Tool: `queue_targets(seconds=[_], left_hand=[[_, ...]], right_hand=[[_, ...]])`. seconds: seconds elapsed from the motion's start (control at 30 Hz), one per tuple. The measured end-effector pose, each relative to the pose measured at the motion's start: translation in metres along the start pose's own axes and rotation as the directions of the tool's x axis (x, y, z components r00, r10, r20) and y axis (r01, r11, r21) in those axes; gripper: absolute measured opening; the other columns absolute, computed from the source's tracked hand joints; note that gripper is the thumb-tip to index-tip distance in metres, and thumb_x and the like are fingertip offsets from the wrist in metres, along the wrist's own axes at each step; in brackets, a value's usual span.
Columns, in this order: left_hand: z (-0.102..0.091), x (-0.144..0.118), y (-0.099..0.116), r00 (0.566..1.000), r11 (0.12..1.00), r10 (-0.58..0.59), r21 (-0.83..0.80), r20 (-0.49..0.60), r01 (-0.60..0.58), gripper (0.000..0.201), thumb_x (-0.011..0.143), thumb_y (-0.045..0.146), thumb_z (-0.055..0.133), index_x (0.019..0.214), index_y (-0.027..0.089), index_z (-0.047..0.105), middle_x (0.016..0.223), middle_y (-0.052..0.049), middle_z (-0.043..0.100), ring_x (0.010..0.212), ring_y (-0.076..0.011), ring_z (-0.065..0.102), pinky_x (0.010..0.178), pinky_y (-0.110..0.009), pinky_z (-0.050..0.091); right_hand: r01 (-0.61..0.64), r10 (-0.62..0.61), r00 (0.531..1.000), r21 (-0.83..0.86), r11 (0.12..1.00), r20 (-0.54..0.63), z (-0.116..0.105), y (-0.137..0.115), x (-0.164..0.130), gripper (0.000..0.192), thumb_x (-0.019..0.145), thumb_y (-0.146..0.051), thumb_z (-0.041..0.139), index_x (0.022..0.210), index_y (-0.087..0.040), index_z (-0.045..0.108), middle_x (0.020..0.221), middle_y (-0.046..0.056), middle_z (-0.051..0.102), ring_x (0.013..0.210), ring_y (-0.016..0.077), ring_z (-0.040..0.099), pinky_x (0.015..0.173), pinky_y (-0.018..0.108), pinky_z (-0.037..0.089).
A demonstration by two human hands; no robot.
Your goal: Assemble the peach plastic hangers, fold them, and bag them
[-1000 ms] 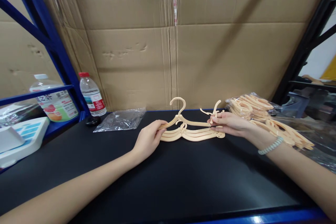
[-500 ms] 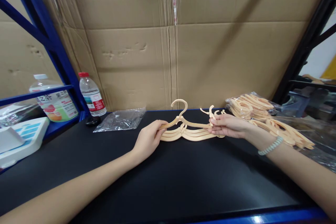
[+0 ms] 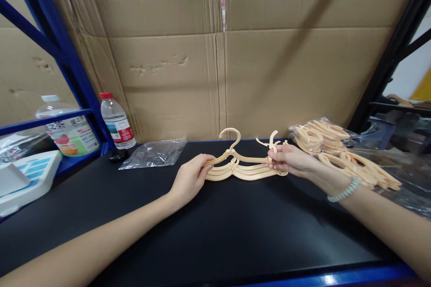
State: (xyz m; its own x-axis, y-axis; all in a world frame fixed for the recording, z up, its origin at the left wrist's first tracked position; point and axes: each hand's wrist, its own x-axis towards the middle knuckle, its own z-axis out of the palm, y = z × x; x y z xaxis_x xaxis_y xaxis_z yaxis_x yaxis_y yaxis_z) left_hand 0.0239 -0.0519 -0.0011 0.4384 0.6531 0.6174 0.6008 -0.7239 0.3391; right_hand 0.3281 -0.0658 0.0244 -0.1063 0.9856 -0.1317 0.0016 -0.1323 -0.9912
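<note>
A small stack of cream plastic hangers (image 3: 243,167) lies on the black tabletop (image 3: 215,228) in the middle. My left hand (image 3: 189,179) grips the stack's left end. My right hand (image 3: 290,159) pinches the right end of the top hanger, which is lifted slightly, its hook (image 3: 230,135) standing up. Another hanger's hook (image 3: 272,141) pokes up just behind my right fingers. A bead bracelet (image 3: 343,190) sits on my right wrist.
A pile of more cream hangers in clear plastic (image 3: 340,148) lies to the right. An empty clear bag (image 3: 153,153), a black cap (image 3: 117,155) and a water bottle (image 3: 115,121) are at the left, beside a blue rack post (image 3: 60,49). Cardboard sheets (image 3: 222,63) wall the back.
My right hand has shifted slightly left and lower along the top hanger. The loose hook behind it has tipped a little. My left hand has stayed put.
</note>
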Motion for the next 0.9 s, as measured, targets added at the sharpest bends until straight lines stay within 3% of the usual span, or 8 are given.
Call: queue_targets(seconds=[0.1, 0.23, 0.4, 0.6, 0.7, 0.77, 0.9], left_hand=[[0.0, 0.0, 0.0, 1.0, 1.0, 0.004, -0.002, -0.002, -0.004, 0.021, 0.091, 0.019, 0.043, 0.106, 0.021, 0.057, 0.096, -0.004, 0.066, 0.085, -0.018, 0.063, 0.075, -0.029, 0.048], [-0.002, 0.0, 0.001, 1.0, 1.0, -0.027, -0.002, 0.007, 0.027, 0.022, 0.091, 0.019, 0.043, 0.109, 0.022, 0.057, 0.1, -0.004, 0.067, 0.088, -0.0182, 0.063, 0.076, -0.028, 0.048], [-0.004, 0.0, 0.003, 0.996, 0.996, -0.084, 0.028, 0.019, 0.083, 0.023, 0.093, 0.022, 0.043, 0.113, 0.023, 0.054, 0.095, -0.001, 0.067, 0.084, -0.0168, 0.063, 0.072, -0.027, 0.047], [-0.024, 0.011, 0.003, 0.999, 0.98, -0.022, 0.201, 0.043, 0.013, 0.019, 0.092, 0.022, 0.041, 0.104, 0.02, 0.056, 0.101, -0.006, 0.057, 0.076, -0.0163, 0.06, 0.069, -0.029, 0.047], [-0.042, 0.021, 0.002, 0.986, 0.961, 0.069, 0.255, 0.153, -0.107, 0.017, 0.091, 0.022, 0.042, 0.095, 0.019, 0.058, 0.097, -0.006, 0.056, 0.076, -0.0164, 0.058, 0.069, -0.029, 0.047], [-0.052, 0.026, 0.002, 0.964, 0.933, 0.136, 0.298, 0.23, -0.203, 0.018, 0.092, 0.023, 0.041, 0.094, 0.018, 0.058, 0.095, -0.006, 0.056, 0.078, -0.0176, 0.057, 0.07, -0.029, 0.046], [-0.063, 0.027, 0.003, 0.873, 0.889, 0.232, 0.27, 0.43, -0.37, 0.021, 0.094, 0.024, 0.038, 0.092, 0.019, 0.059, 0.092, -0.006, 0.058, 0.079, -0.0177, 0.057, 0.069, -0.027, 0.044]], right_hand=[[0.076, -0.076, 0.997, -0.014, 0.997, -0.006, 0.0, 0.003, 0.003, 0.02, 0.078, -0.015, 0.068, 0.065, -0.017, 0.053, 0.054, 0.002, 0.058, 0.056, 0.0114, 0.058, 0.055, 0.02, 0.051], [0.138, -0.137, 0.99, 0.047, 0.989, -0.02, 0.001, 0.004, 0.004, 0.02, 0.075, -0.017, 0.07, 0.068, -0.018, 0.051, 0.063, 0.002, 0.062, 0.059, 0.0115, 0.061, 0.059, 0.022, 0.052], [0.234, -0.238, 0.971, 0.147, 0.961, 0.006, -0.001, 0.001, 0.004, 0.02, 0.076, -0.028, 0.07, 0.091, -0.02, 0.06, 0.075, 0.0, 0.064, 0.067, 0.0114, 0.062, 0.056, 0.021, 0.05], [0.286, -0.266, 0.957, 0.22, 0.933, -0.114, -0.025, -0.007, 0.013, 0.017, 0.07, -0.024, 0.07, 0.087, -0.02, 0.067, 0.074, 0.0, 0.061, 0.065, 0.0109, 0.056, 0.06, 0.023, 0.051], [0.244, -0.231, 0.966, 0.112, 0.963, -0.116, -0.044, -0.015, 0.013, 0.012, 0.07, -0.025, 0.068, 0.082, -0.021, 0.069, 0.075, 0.003, 0.063, 0.067, 0.015, 0.058, 0.068, 0.029, 0.053], [0.197, -0.197, 0.979, -0.013, 0.98, -0.044, -0.054, -0.02, 0.01, 0.014, 0.069, -0.026, 0.07, 0.082, -0.022, 0.07, 0.078, 0.004, 0.066, 0.07, 0.0162, 0.06, 0.071, 0.03, 0.052], [0.172, -0.129, 0.981, -0.34, 0.924, 0.144, -0.065, -0.03, -0.003, 0.021, 0.064, -0.033, 0.076, 0.081, -0.02, 0.071, 0.077, 0.003, 0.068, 0.065, 0.0137, 0.058, 0.064, 0.027, 0.047]])
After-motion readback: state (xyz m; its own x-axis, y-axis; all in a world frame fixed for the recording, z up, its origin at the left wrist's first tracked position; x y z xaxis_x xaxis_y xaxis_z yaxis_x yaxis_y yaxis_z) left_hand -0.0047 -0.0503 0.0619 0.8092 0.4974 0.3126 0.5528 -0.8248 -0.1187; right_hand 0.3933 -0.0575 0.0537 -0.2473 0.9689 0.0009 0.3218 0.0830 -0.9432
